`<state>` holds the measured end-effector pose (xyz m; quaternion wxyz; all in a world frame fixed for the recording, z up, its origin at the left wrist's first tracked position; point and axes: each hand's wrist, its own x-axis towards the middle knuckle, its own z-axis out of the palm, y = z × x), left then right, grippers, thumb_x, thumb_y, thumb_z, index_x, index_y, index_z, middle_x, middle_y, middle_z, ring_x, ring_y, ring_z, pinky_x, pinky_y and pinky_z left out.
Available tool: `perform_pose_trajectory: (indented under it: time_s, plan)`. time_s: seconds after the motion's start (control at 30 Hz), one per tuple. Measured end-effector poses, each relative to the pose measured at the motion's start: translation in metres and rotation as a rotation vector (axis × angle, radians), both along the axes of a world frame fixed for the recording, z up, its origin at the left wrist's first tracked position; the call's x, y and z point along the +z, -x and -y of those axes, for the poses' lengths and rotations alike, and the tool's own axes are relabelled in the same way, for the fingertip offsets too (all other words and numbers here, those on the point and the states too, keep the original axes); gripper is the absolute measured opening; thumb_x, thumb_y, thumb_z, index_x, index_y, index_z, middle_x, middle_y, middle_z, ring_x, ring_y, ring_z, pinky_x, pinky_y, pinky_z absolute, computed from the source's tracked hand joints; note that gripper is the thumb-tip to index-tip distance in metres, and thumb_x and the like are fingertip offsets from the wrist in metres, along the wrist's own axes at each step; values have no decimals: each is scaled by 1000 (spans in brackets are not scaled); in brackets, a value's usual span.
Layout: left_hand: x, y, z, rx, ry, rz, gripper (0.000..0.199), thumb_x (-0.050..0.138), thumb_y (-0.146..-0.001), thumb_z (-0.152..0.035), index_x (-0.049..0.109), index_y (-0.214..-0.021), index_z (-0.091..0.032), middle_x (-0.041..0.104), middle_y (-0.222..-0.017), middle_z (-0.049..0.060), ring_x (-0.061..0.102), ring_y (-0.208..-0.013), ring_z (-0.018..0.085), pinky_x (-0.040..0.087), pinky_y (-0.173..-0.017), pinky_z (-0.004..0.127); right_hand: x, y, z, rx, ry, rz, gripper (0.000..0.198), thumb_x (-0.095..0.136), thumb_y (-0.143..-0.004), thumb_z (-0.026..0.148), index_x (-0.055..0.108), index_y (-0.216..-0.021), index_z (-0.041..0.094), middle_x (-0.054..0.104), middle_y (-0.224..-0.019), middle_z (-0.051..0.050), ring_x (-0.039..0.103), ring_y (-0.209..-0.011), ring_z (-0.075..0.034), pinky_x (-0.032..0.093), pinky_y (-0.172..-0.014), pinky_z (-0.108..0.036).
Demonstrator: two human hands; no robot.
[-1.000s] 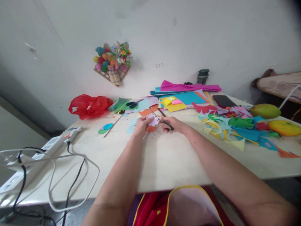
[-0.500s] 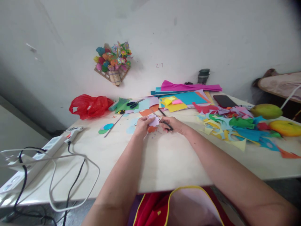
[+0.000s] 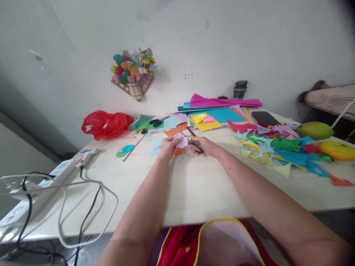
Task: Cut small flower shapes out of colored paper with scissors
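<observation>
Lavender paper (image 3: 182, 142) with a scalloped edge was pinched between the thumb and fingers of the left hand (image 3: 167, 146), over the middle of the tabletop (image 3: 202, 188). Just to its right, the fingers of the right hand (image 3: 204, 145) were curled around black-handled scissors (image 3: 197, 147), whose blades slanted away and leftward beside the paper's right edge; whether they touched it was too small to tell.

Close on the near side of the left fingers lay an orange piece (image 3: 179, 152), with tiny scraps (image 3: 182, 159) scattered nearer still. Pale blue pieces (image 3: 154, 152) lay just left of those fingers, and farther left came a blue disc (image 3: 128, 148) overlapping a green disc (image 3: 121, 154), with a thin strip (image 3: 134, 147) beside them. Beyond the left fingers, a second pair of scissors (image 3: 158, 122) rested on green paper (image 3: 142, 123), and a red plastic bag (image 3: 107, 125) sat farther left.

Beyond the right fingers lay a yellow sheet (image 3: 208, 126), with a magenta roll (image 3: 224, 101) behind it. Well to their right, a heap of coloured scraps (image 3: 288, 157) spread out, bordered by a phone (image 3: 264, 119), a green fruit (image 3: 314, 130) and a yellow-orange fruit (image 3: 337, 150).
</observation>
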<state>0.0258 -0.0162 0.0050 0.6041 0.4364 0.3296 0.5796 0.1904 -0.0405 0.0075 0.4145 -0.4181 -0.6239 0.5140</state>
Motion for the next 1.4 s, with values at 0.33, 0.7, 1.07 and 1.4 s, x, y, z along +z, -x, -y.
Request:
perform_pose_trajectory:
  time_s: [0.33, 0.7, 1.07, 1.4]
  plan:
    - [-2, 2, -2, 4, 2, 3, 40, 86, -43, -25, 48, -50, -15, 54, -49, -1, 52, -47, 10, 38, -48, 23, -3, 0, -4, 3, 14, -43, 23, 75, -64, 27, 57, -72, 14, 54, -53, 4, 46, -39, -7, 35, -33, -19]
    - [-1, 1, -2, 13, 1, 8, 38, 84, -42, -23, 49, -51, -15, 55, -49, 0, 53, -47, 11, 38, -48, 23, -5, -2, -3, 15, -25, 30, 22, 71, -69, 30, 57, -75, 14, 53, -47, 5, 46, -37, -7, 38, -35, -19]
    - [-3, 2, -3, 12, 3, 0, 40, 85, -41, -25, 49, -52, -15, 59, -53, 1, 55, -48, 11, 39, -50, 24, -4, -2, -4, 15, -35, 26, 26, 75, -64, 32, 58, -75, 14, 53, -52, 4, 46, -40, -7, 38, -35, -19]
    - [-2, 2, -3, 20, -4, 9, 41, 84, -43, -24, 46, -50, -16, 55, -50, -1, 52, -46, 9, 37, -47, 22, -3, -1, -3, 30, -30, 33, 28, 74, -64, 35, 57, -74, 15, 52, -50, 5, 45, -39, -7, 37, -35, -19]
